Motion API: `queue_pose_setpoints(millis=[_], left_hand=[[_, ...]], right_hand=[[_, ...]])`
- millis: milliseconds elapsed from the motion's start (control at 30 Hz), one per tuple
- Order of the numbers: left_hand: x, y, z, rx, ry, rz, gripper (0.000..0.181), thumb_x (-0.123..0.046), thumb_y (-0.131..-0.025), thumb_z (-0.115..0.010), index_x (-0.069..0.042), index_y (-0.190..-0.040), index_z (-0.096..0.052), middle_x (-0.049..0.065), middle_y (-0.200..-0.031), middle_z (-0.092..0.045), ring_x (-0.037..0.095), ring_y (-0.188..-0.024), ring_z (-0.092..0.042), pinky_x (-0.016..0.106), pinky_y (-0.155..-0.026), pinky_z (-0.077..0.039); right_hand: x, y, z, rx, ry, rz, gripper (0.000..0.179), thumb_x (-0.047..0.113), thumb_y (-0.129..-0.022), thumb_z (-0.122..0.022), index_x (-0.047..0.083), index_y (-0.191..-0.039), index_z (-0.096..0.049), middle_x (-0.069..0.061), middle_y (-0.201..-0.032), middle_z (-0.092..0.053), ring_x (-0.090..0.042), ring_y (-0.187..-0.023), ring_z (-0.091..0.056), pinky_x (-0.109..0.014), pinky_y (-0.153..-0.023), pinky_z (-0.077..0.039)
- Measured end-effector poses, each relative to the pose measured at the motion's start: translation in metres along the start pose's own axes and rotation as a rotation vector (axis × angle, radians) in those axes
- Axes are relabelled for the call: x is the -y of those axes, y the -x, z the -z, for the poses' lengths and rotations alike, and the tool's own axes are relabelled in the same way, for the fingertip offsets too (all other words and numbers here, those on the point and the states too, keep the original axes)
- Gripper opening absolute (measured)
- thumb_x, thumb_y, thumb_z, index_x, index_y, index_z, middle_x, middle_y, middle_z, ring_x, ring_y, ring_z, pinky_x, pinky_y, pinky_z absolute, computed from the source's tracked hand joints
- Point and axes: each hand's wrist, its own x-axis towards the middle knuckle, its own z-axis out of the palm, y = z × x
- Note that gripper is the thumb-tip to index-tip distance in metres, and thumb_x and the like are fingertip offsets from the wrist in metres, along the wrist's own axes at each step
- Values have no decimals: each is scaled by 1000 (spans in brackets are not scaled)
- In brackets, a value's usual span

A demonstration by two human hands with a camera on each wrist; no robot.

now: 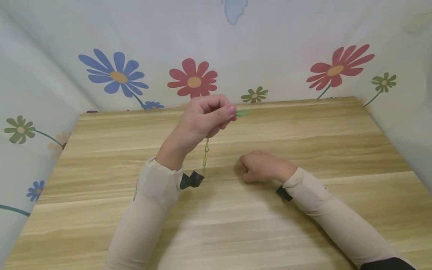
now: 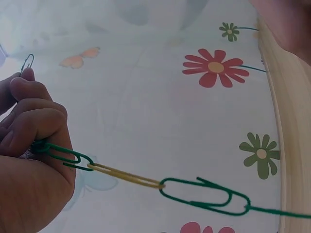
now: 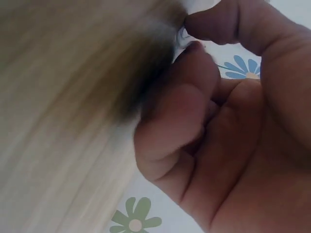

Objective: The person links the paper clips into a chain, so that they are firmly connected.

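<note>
My left hand [image 1: 209,116] is raised over the far part of the table, pinching a green paper clip [image 1: 243,112] between thumb and index finger. Below the curled fingers hangs a chain of linked paper clips [image 1: 204,162]. Up close in the left wrist view, green clips alternate with a yellow paper clip [image 2: 126,175], and the chain's upper end disappears inside the fingers. Low at the tabletop, my right hand [image 1: 263,167] pinches a small pale wire loop [image 3: 181,37] between thumb and index finger. Most of that loop is hidden and blurred.
A wood-grain table [image 1: 236,232] lies under both hands. Behind it and along the sides hangs a pale curtain [image 1: 276,45] printed with flowers. Dark mounts [image 1: 195,179] are strapped at the wrists.
</note>
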Motion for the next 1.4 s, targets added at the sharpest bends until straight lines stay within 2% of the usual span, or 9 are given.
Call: queue_pose_setpoints(millis=[133,233,333,467,633,900,1067,1267,1400], left_hand=[[3,2,0,-2,-4,13,17,-9,-97,-59,-5,-80,-62,7,-65,-46,17,-44,-23,28,-42,-19],[3,4,0,-6,-3,14,18,-10,-96,-59,-6,-79,-62,6,-65,-46,18,-44,-23,29,-42,-18],[2,4,-2,-7,-21,4,17,-10,-96,-59,-5,-80,-62,7,-66,-46,18,-45,-24,29,-42,-19],[-1,3,-5,-24,-113,-1,16,-11,-97,-61,-4,-83,-63,9,-69,-49,19,-48,-29,29,-45,-24],[-3,1,-9,-33,-251,39,15,-13,-98,-62,-5,-86,-65,11,-73,-52,23,-60,-40,31,-56,-33],[-2,-2,-11,-15,-274,63,14,-13,-99,-62,-5,-89,-66,11,-74,-53,26,-64,-45,32,-59,-36],[2,-3,-11,33,-264,81,13,-12,-99,-62,-4,-90,-67,11,-75,-55,27,-64,-45,32,-58,-36],[6,-4,-9,145,-238,135,9,-14,-99,-63,-8,-94,-68,12,-72,-54,23,-52,-37,31,-48,-30],[10,-7,-7,195,-206,115,9,-11,-99,-62,-7,-93,-67,14,-67,-48,24,-56,-39,31,-50,-31]], right_hand=[[-3,-2,-3,10,-50,72,18,10,-78,-66,15,-69,-50,7,-65,-47,-9,-58,-43,-26,-56,-36],[-4,-3,3,-48,-167,165,19,6,-81,-62,15,-69,-48,8,-64,-43,-7,-58,-40,-26,-56,-34],[-2,5,19,-187,-363,230,17,2,-87,-58,14,-75,-56,4,-67,-49,-10,-59,-47,-27,-56,-40],[10,27,46,-465,-615,277,13,4,-96,-59,11,-88,-67,-5,-70,-57,-20,-59,-55,-30,-53,-45],[27,50,65,-787,-746,364,9,-3,-95,-61,0,-90,-68,-11,-68,-56,-22,-58,-56,-28,-52,-43],[39,60,75,-1048,-721,544,14,1,-94,-65,-12,-88,-65,-8,-69,-58,-17,-53,-55,-27,-52,-48],[40,61,78,-1214,-799,604,18,1,-92,-65,-16,-86,-62,-10,-67,-59,-17,-50,-54,-26,-50,-49],[36,67,95,-1358,-1138,667,10,-11,-87,-57,-20,-85,-53,-17,-66,-56,-23,-47,-54,-30,-47,-51],[33,75,120,-1508,-1387,672,12,-9,-87,-60,-15,-86,-49,-23,-67,-54,-27,-43,-49,-32,-41,-47]])
